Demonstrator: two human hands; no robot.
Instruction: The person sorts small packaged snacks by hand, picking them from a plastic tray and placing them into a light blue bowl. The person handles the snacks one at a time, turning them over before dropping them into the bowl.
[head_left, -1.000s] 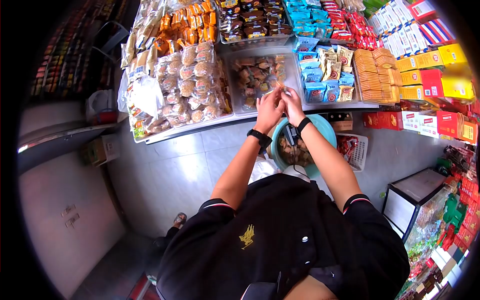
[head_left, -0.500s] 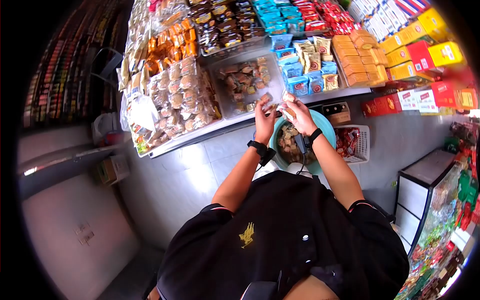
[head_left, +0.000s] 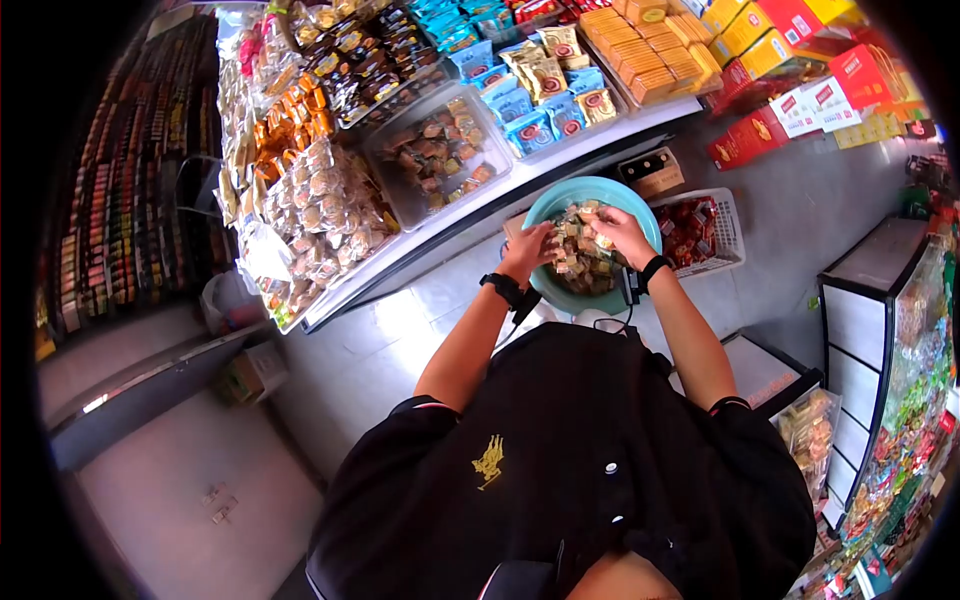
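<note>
A round turquoise basin [head_left: 645, 215] holds many small wrapped snacks [head_left: 582, 262]. My left hand [head_left: 530, 250] is at the basin's left side, fingers curled at the edge of the snacks; whether it holds one is too small to tell. On the right, my right hand [head_left: 622, 235] reaches into the basin, its fingers bent down onto the wrapped pieces and partly hidden among them. Beyond the basin, a clear tray [head_left: 400, 205] on the display counter contains similar small wrapped pieces.
Packed snack trays line the counter [head_left: 480, 215]. A white basket [head_left: 735, 230] with red packets stands right of the basin, near a small brown box [head_left: 652, 172]. Red and yellow boxes [head_left: 750, 138] are at upper right, and a glass-fronted case [head_left: 860, 320] is at right.
Both hands have moved from over the clear tray's front edge down to the basin. The camera view has shifted, with the counter now tilted and farther left.
</note>
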